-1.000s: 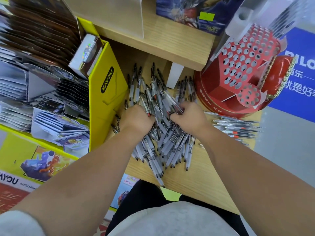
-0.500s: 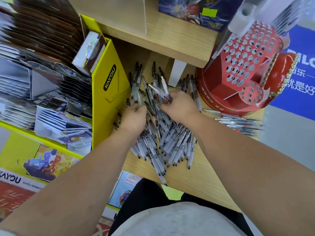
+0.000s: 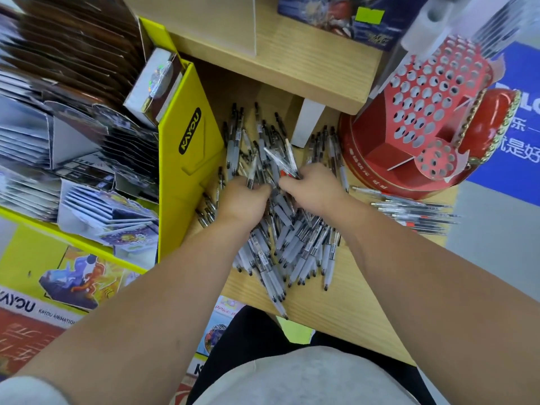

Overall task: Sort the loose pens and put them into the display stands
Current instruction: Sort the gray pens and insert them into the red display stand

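A big heap of loose grey-and-clear pens [image 3: 295,244] covers the wooden counter [image 3: 344,311]. My left hand [image 3: 244,198] sits in the heap's upper left, fingers curled round a few pens. My right hand [image 3: 314,190] is just right of it and pinches a small bunch of pens that stick up and to the left, one with a red part. A red display stand [image 3: 420,121] with many round holes stands at the right, and none of its visible holes holds a pen. Beside its base lies a lined-up row of pens [image 3: 415,213].
A yellow cardboard card display [image 3: 187,159] walls off the left side of the heap. A wooden shelf [image 3: 280,54] overhangs the back, held by a white support [image 3: 305,124]. A blue sign [image 3: 517,141] is at the far right.
Both hands have moved up the heap, away from me. My right hand has lifted a small bunch of pens out of the pile. The row of pens by the stand has not moved.
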`<state>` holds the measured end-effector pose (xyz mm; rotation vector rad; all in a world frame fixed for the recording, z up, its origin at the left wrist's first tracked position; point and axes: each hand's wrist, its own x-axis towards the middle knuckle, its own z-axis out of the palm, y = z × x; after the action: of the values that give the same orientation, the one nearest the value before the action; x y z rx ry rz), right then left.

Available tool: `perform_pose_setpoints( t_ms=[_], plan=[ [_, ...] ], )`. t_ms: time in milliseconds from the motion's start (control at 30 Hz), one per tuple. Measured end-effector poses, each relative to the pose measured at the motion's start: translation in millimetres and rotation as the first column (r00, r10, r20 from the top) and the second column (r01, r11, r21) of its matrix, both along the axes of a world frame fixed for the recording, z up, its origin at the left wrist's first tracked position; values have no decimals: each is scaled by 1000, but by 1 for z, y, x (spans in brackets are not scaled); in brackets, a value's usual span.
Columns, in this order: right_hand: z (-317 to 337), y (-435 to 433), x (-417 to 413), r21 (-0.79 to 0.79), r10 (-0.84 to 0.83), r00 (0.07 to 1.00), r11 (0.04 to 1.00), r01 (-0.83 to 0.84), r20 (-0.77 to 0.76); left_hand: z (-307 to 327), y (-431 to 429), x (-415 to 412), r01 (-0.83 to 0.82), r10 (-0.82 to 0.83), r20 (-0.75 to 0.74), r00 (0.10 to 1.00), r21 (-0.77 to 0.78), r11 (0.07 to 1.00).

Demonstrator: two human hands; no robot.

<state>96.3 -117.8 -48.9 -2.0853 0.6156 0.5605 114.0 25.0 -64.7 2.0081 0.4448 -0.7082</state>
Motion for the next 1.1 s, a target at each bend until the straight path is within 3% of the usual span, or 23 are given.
perform_pose_setpoints(
  t_ms=[133, 267, 467, 833, 1000, 1100],
  plan=[
    [9, -19, -27, 65, -36, 998, 997, 39, -51, -6, -4, 4, 177, -190, 41, 981, 212, 961],
    [10, -36, -52, 59, -94, 993, 993, 98, -70, -4, -4, 4, 228, -240, 12, 971, 262, 938],
    [18, -47, -75, 150, -157, 981, 973, 173, -117, 1, 8, -10, 64, -63, -38, 997, 35, 997],
    [32, -86, -124, 156, -150, 975, 972, 177, -166, 28, 5, -64, 142, -159, -74, 984, -200, 969],
    [32, -124, -148, 296, -64, 984, 948, 112, -166, 36, -25, -96, -67, -48, -214, 976, -499, 864],
    [27, -145, -160, 399, -43, 983, 910, 112, -179, 35, -46, -116, -166, 21, -284, 959, -500, 850]
  ],
)
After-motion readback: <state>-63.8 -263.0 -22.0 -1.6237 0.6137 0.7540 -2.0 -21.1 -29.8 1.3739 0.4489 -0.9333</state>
